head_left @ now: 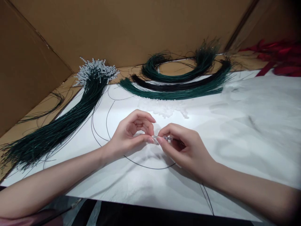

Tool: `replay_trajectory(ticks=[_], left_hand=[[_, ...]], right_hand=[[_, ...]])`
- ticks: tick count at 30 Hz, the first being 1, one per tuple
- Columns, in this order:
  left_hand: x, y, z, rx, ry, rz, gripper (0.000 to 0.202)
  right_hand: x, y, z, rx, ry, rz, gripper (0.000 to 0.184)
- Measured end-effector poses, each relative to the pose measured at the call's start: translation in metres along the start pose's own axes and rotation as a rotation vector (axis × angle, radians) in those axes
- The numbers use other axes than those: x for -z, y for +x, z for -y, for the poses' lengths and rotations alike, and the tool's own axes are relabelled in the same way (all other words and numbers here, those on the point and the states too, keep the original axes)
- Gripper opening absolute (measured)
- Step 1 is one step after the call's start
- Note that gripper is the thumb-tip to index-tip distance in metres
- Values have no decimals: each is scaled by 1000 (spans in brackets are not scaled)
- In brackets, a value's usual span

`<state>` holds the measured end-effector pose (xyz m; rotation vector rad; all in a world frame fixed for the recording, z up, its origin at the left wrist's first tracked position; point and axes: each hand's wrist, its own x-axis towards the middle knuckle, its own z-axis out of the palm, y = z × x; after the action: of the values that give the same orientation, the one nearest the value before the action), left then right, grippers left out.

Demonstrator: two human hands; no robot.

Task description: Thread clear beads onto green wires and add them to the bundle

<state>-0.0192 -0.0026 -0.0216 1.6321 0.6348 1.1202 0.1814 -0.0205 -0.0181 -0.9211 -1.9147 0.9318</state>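
In the middle of the white sheet my two hands meet at the fingertips. My right hand (185, 144) pinches a thin wire with several small white-grey beads (168, 138) on it. The wire's tip points left, toward my other hand. My left hand (134, 131) has its thumb and a finger pinched at that tip, seemingly on a tiny white bead (153, 137); its index finger is raised and curved. A dark wire (148, 168) loops on the sheet below the hands. Just beyond them lies a scattered pile of small white beads (164, 108).
To the left lies a bundle of dark green wires (68, 119) with white beaded ends (97, 70). Curved bundles of green wires (171, 93) and black wires (183, 85) lie at the back. Red ribbon (279, 56) is at the far right. Cardboard walls (141, 31) stand behind.
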Motion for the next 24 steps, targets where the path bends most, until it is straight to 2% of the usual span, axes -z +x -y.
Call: replay_trajectory(ticks=[24], left_hand=[[-1, 0, 0, 12, 17, -7, 42]], right_hand=[[0, -1, 1, 25, -10, -4, 11]])
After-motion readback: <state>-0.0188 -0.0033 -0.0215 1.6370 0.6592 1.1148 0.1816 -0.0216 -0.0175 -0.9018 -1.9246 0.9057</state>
